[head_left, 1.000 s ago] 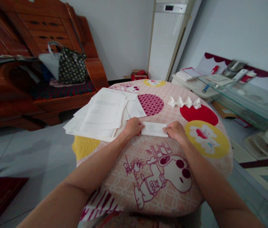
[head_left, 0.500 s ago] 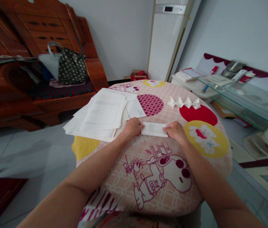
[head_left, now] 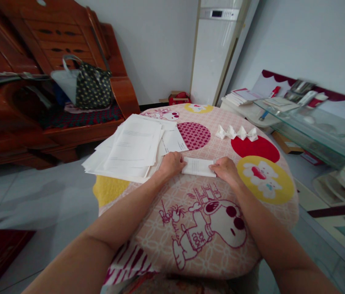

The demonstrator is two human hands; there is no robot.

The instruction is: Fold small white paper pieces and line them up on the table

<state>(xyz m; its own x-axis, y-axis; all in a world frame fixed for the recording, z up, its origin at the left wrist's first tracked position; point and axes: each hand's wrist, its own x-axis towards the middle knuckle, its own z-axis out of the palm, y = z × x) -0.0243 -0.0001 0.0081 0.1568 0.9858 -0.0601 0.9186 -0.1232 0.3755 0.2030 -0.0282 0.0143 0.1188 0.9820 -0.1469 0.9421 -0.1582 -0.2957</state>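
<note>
White paper, folded into a flat strip (head_left: 198, 166), lies on the cloth (head_left: 160, 224) covering the round table, about midway across it and in front of the person. Its long axis runs side to side, from one hand to the other, across the person's line of view; the right end sits slightly closer to the body than the left. Its short ends point left and right, and faint grey print shows on the upper face.

The left hand (head_left: 172, 164) is clamped on the left end, thumb against the paper and the other fingers curled in. The right hand (head_left: 225, 169) pinches the right end between thumb and fingers. The hands are apart, with the middle of the strip bare between them.

Just beyond the left hand and to its left lies a loose pile of sheets (head_left: 134, 143), some printed, their edges out of line. Farther off, beyond the right hand, four small pointed paper shapes (head_left: 242, 133) stand in a row, close together; that row also runs side to side, partly over a red patch (head_left: 256, 149) of the cloth.
</note>
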